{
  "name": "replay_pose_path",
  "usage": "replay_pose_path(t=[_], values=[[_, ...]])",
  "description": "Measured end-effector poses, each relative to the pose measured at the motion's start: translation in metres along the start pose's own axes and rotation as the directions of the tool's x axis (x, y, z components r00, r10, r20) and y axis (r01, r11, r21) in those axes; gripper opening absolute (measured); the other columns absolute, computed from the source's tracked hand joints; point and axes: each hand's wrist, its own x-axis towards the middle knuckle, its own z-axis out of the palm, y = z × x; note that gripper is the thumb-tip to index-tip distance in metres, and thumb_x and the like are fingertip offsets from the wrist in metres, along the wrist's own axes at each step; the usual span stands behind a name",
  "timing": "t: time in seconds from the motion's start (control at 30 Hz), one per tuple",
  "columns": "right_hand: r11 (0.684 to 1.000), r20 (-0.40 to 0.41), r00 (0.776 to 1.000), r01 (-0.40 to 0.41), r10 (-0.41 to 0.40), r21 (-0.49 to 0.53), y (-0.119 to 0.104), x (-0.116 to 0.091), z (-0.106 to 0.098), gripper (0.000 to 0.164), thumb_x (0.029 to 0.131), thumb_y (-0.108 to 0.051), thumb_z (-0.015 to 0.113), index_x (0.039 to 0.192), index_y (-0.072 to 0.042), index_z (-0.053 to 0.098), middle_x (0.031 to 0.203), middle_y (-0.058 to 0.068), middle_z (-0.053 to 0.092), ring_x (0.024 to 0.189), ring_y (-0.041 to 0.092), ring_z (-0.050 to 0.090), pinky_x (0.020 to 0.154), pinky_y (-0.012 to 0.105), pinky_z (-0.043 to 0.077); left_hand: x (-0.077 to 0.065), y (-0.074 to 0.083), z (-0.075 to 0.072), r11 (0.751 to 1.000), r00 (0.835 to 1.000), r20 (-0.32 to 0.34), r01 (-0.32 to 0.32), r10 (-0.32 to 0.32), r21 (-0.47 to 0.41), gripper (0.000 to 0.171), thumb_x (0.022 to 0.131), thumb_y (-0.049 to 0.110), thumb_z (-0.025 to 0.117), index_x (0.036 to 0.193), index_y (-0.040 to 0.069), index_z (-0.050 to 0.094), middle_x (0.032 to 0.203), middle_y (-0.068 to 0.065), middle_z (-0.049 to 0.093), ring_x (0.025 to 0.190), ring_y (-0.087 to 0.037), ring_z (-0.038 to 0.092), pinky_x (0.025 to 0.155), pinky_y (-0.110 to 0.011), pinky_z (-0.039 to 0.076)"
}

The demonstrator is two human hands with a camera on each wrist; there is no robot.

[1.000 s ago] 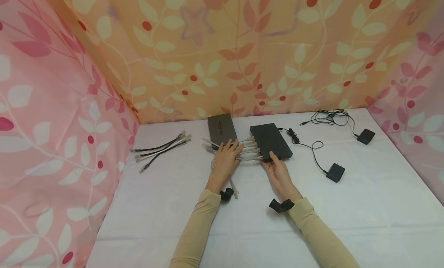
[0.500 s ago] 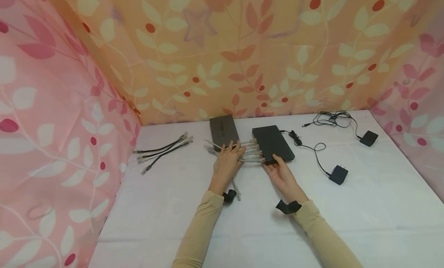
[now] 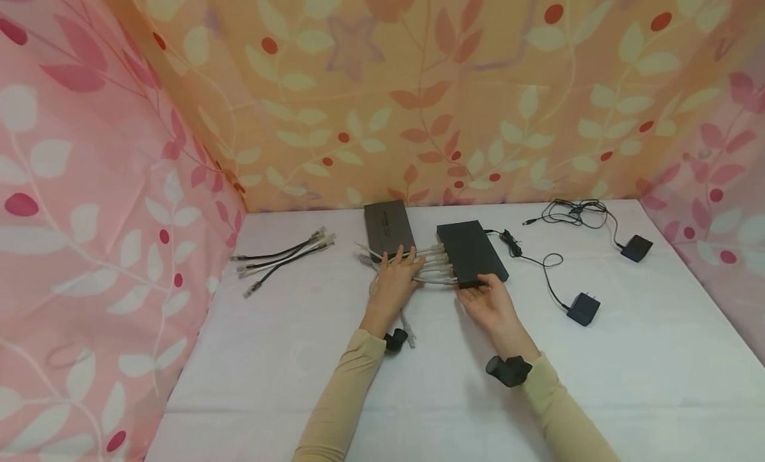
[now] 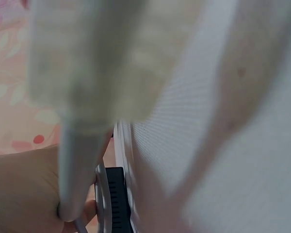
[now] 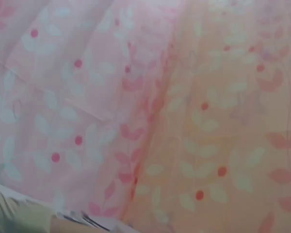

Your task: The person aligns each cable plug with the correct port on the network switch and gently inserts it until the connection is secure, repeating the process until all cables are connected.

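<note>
In the head view a black network switch [image 3: 472, 253] lies right of centre, several grey network cables [image 3: 439, 269] plugged along its left side. My right hand [image 3: 491, 306] grips its near edge, thumb on top and fingers partly hidden beneath. My left hand [image 3: 394, 286] lies over the grey cables with its fingers spread and fairly straight. Just beyond its fingertips is a dark grey switch [image 3: 388, 228]. In the left wrist view a blurred clear cable plug [image 4: 97, 63] fills the foreground, with part of my left hand behind it and a slotted dark box edge [image 4: 119, 199] beside it.
Several short black network cables [image 3: 287, 253] lie at the left of the white table [image 3: 269, 382]. At the right are two power adapters, one nearer [image 3: 583, 309] with its lead running to the black switch, one farther [image 3: 636, 247]. Patterned curtains [image 3: 335, 103] enclose the table.
My right hand has shifted slightly right along the black switch's near edge, its wrist moving right and nearer. The left hand stays on the cables. The head view has shifted a little.
</note>
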Motion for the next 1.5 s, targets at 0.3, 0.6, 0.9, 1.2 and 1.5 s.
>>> replay_pose_path(t=[0.3,0.6,0.9,1.2,1.5], values=[[0.987,0.051,0.999,0.017,-0.009,-0.16,0.017,-0.033,0.025,0.07,0.097,-0.014,0.022,0.139,-0.011,-0.034,0.148,0.002,-0.034,0.139,0.013,-0.02,0.113,0.028,-0.006,-0.001,0.0,0.001,1.0,1.0,-0.018,-0.017,0.017,0.009,0.06,0.08,0.036,0.069,0.136,0.03,0.048,0.147,-0.001,0.035,0.138,-0.025,0.027,0.108,-0.053,0.023],[0.943,0.197,0.979,0.107,-0.045,-0.314,0.018,-0.042,0.033,0.064,0.099,-0.016,0.022,0.144,-0.008,-0.022,0.153,0.005,-0.023,0.142,0.014,-0.013,0.114,0.031,-0.002,0.0,-0.001,0.0,0.999,1.0,-0.024,-0.013,0.012,-0.038,0.058,0.081,0.032,0.069,0.135,0.03,0.048,0.146,-0.003,0.038,0.137,-0.026,0.029,0.109,-0.05,0.025],[-0.069,0.579,0.759,0.588,-0.298,-0.806,0.019,-0.015,0.013,0.066,0.095,-0.013,0.051,0.148,-0.005,0.013,0.155,0.015,0.0,0.142,0.031,0.001,0.109,0.059,0.008,-0.002,0.002,-0.006,0.998,0.996,-0.091,-0.028,0.023,-0.054,0.046,0.083,0.024,0.069,0.126,0.034,0.058,0.141,-0.002,0.045,0.133,-0.027,0.036,0.106,-0.048,0.031],[-0.778,0.68,0.698,0.293,-0.223,-0.556,0.014,0.018,-0.025,0.087,0.078,-0.021,0.074,0.144,0.003,0.024,0.148,0.032,0.012,0.136,0.048,0.011,0.101,0.07,0.01,-0.003,0.005,-0.01,0.998,0.982,-0.181,-0.062,0.058,-0.017,0.041,0.081,0.028,0.07,0.121,0.035,0.061,0.135,-0.003,0.052,0.129,-0.029,0.042,0.104,-0.05,0.034],[-0.826,0.65,0.727,0.213,-0.223,-0.522,0.004,0.029,-0.037,0.071,0.089,-0.016,0.062,0.147,-0.006,0.023,0.15,0.026,0.016,0.138,0.044,0.011,0.102,0.069,0.008,-0.001,0.005,-0.015,0.998,0.977,-0.207,-0.057,0.06,0.022,0.041,0.08,0.03,0.071,0.119,0.038,0.062,0.132,-0.001,0.054,0.129,-0.027,0.043,0.104,-0.048,0.034]])
